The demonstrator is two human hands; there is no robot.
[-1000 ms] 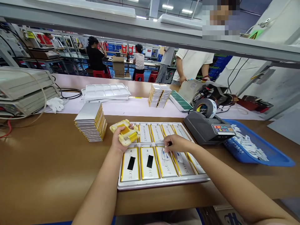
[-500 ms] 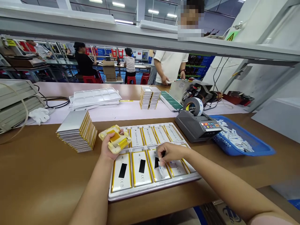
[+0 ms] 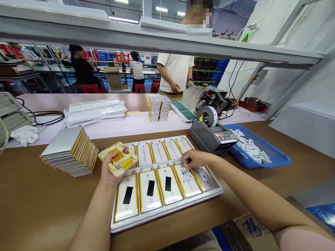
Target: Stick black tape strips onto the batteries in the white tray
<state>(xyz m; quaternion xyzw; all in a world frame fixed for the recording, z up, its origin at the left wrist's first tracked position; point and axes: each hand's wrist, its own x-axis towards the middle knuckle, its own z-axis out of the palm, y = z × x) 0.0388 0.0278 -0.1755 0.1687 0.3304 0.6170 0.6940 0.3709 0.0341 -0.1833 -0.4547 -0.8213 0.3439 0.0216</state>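
The left hand (image 3: 110, 169) is grasping a cream block (image 3: 128, 163) with yellow tape on it, near the tray's ten o'clock corner. The right hand (image 3: 197, 159) is pinching the upper end of a blue-printed white liner (image 3: 187, 175) on the fourth pack (image 3: 195, 190) of the near row, toward three o'clock in the white tray (image 3: 157, 212); whether the liner has lifted, I cannot tell. It should be light, limp and slick, best taken by a corner between finger and thumb. The packs look stiff but easily dented, safest held by their long edges; the block looks rigid and easily gripped.

Counted: ten packs, five per row, one partly hidden; three bare black strips (image 3: 128, 195); two liners in the tray. Around it on the desk (image 3: 39, 209): one large stack (image 3: 78, 153) between nine and ten, two adjoining stacks (image 3: 155, 108) at twelve, one tape dispenser (image 3: 209, 137) between one and two, one blue basket (image 3: 285, 161) between two and three
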